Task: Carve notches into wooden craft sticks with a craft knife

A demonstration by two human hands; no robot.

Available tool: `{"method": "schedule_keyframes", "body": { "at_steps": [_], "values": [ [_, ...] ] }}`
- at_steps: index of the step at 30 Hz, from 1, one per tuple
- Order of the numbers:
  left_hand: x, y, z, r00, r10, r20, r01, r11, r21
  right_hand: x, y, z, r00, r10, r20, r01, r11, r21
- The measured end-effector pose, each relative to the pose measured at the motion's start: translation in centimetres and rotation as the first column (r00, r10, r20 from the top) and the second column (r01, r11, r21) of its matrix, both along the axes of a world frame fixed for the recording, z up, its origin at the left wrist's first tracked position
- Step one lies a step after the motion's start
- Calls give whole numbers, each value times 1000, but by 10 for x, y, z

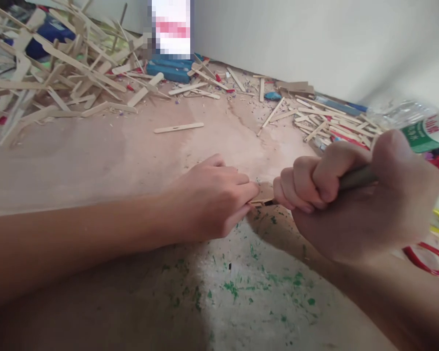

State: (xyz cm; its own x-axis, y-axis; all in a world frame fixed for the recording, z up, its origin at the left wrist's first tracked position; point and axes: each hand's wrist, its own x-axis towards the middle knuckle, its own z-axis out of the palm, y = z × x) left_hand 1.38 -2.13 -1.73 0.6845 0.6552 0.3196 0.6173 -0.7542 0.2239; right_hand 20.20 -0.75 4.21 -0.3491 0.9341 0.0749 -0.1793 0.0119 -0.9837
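Observation:
My left hand (214,200) rests on the worktop (95,161), its fingers pinched on a small flat piece of wood (264,194) that lies between both hands. My right hand (351,195) is a tight fist around the grey handle of a tool (354,178). The tool's tip meets the wood piece just below my left fingertips; the tip itself is mostly hidden by my fingers.
A big heap of wooden sticks (54,73) fills the back left; more sticks (329,119) lie at the back right. A single stick (178,127) lies ahead. A plastic bottle (417,122), red scissor handles (429,261) and a white wall (314,39) are at the right and back.

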Motion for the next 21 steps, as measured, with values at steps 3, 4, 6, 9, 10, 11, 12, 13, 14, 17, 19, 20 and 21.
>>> {"method": "schedule_keyframes", "body": {
  "at_steps": [3, 4, 6, 9, 10, 11, 12, 13, 14, 17, 19, 20, 21],
  "values": [
    [-1, 0, 4, 1000, -20, -17, 19, 999, -48, 1, 0, 3, 999, -20, 48, 20, 1000, -4],
    [-2, 0, 5, 1000, -25, -17, 24, 998, -55, 3, 1, 3, 999, -1, 52, 1, 1000, 2],
    [-2, 0, 5, 999, -34, -14, 33, 998, -58, 8, 2, 3, 997, 48, 64, -49, 999, 13],
    [-2, -1, 5, 999, -47, 0, 47, 997, -54, 10, 2, 3, 995, 86, 46, -87, 996, 22],
    [-2, -1, 5, 999, -49, 5, 49, 997, -52, 8, 1, 3, 997, 70, 30, -71, 997, 18],
    [-2, -1, 5, 999, -51, 7, 51, 997, -51, 7, -1, 3, 999, 51, 10, -51, 999, 16],
    [-2, -1, 6, 999, -48, 8, 48, 998, -50, 5, -2, 3, 999, 36, -5, -35, 999, 13],
    [-2, -1, 6, 999, -46, 7, 46, 998, -48, 3, -3, 2, 1000, 29, -12, -29, 1000, 10],
    [-2, 0, 6, 999, -44, 6, 45, 998, -43, 2, -3, 2, 1000, 28, -13, -28, 1000, 10],
    [-1, 0, 4, 999, -47, 11, 48, 999, -24, 3, 0, 0, 997, 81, 9, -81, 996, 22],
    [-1, 1, 2, 998, -58, 25, 58, 998, -12, 6, 5, -2, 994, 104, 21, -105, 993, 55],
    [-1, 1, 1, 998, -60, 34, 60, 998, -10, 8, 8, -3, 993, 117, 33, -119, 990, 73],
    [-1, 1, 1, 997, -61, 44, 61, 998, -8, 9, 10, -4, 991, 129, 47, -133, 987, 88]
  ]
}}
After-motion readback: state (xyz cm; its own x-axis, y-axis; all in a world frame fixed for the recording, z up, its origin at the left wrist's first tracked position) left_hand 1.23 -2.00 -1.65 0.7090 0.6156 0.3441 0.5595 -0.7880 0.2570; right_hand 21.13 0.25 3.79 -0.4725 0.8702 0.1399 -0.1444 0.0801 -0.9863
